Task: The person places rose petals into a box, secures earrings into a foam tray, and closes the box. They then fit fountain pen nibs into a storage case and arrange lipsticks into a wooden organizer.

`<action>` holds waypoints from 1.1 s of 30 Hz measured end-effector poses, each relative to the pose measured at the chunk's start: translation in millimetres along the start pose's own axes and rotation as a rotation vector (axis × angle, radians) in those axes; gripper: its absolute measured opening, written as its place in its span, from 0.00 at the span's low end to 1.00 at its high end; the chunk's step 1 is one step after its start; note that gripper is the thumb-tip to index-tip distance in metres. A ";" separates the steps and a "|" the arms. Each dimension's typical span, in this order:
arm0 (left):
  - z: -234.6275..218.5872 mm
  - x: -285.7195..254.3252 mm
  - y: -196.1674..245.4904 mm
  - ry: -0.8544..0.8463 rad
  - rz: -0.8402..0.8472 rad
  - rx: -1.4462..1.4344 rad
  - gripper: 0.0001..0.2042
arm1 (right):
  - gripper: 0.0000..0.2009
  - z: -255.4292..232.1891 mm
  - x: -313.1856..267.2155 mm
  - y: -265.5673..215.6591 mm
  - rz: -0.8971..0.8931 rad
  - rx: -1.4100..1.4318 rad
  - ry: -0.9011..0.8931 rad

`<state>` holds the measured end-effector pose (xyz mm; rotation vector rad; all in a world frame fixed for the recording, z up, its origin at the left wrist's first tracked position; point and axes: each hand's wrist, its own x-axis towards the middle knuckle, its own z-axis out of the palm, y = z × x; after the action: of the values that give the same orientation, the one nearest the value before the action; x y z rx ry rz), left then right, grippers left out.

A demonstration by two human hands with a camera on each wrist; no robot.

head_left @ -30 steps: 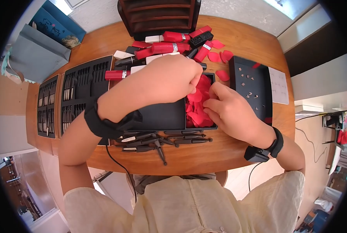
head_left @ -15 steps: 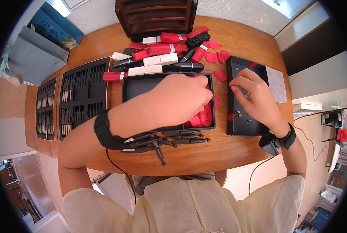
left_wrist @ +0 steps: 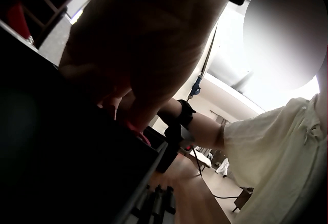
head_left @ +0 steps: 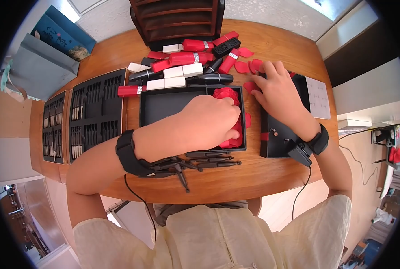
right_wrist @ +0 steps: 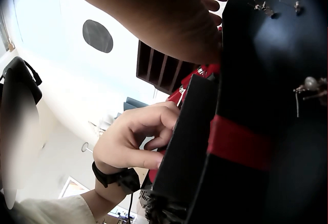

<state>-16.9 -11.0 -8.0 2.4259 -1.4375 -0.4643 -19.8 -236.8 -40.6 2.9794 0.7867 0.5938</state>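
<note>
Red fabric petals (head_left: 227,93) fill the right compartment of a black box (head_left: 168,101), whose left part is a bare dark tray. My left hand (head_left: 211,119) reaches down into the petals with its fingers bent; whether it pinches any of them I cannot tell. In the right wrist view the left hand (right_wrist: 136,137) shows its thumb low beside the box wall. My right hand (head_left: 280,92) hovers over the left edge of a second black tray (head_left: 276,145), fingers spread. Its thumb and forefinger are right at a loose red petal (head_left: 250,87) on the table.
More loose petals (head_left: 241,67) lie behind. Red, white and black tubes (head_left: 182,58) pile up behind the box. Dark slim tools (head_left: 182,175) lie in front. Two slotted cases (head_left: 97,112) stand left, a white card (head_left: 317,98) right. Small pins (right_wrist: 266,9) lie in the tray.
My right hand left the petal compartment, passed right over the black tray, then moved up and back toward the loose petals. The left hand shifted toward my body, still over the petals.
</note>
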 end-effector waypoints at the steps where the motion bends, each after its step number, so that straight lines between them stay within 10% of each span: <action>1: -0.5 1.2 1.8 -0.018 -0.033 0.016 0.12 | 0.10 2.9 0.6 -0.2 -0.031 -0.019 0.025; 17: 4.7 7.7 1.6 -0.130 -0.039 0.146 0.10 | 0.09 10.6 6.6 0.8 -0.023 -0.069 -0.061; 33: -9.4 7.4 -20.9 0.453 0.026 -0.060 0.08 | 0.11 -23.7 2.0 -9.8 0.118 0.330 -0.111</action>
<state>6.9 -7.2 -8.7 2.2662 -1.2337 0.0510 -31.4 -229.5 -18.8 3.3418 0.7724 0.3226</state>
